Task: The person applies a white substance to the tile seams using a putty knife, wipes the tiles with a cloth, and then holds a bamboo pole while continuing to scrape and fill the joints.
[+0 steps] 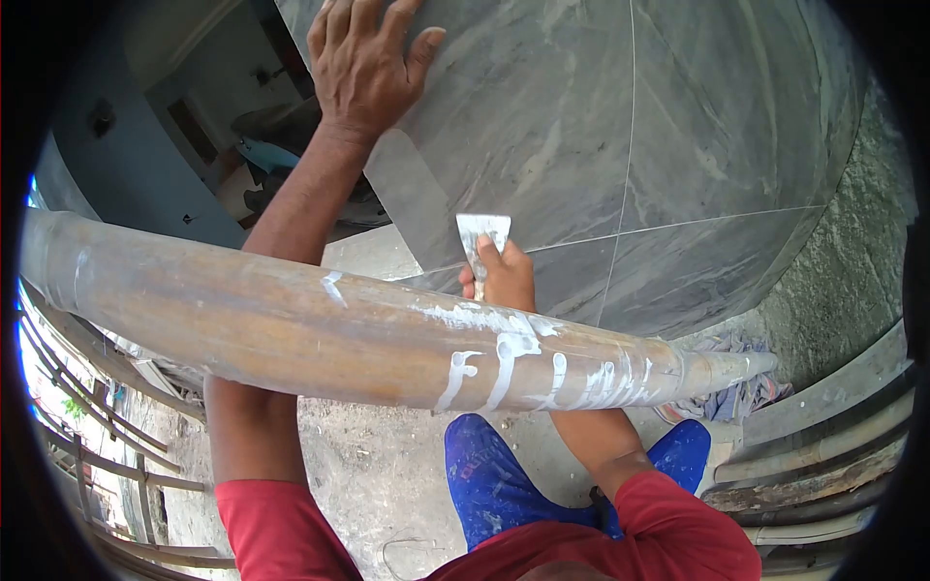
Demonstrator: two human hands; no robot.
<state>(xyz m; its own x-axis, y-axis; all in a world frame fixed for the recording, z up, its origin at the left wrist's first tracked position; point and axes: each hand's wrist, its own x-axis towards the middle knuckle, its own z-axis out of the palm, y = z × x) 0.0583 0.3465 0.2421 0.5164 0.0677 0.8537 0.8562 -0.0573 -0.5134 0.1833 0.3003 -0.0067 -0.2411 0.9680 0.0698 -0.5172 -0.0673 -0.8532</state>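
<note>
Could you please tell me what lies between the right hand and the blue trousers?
In the head view, a white-smeared bamboo pole crosses between the right hand and the blue trousers.

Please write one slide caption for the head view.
Beyond a bamboo pole, the right hand holds a scraper; the left hand spreads over grey tiles.

I monitor one scraper (474,229) and gray tiles (533,116). The scraper's flared blade points toward the top of my view, broad edge foremost; white residue marks its face. The handle is mostly hidden. The tiles show pale veining and thin, light joints. I cannot confirm contact between blade and tiles.
</note>
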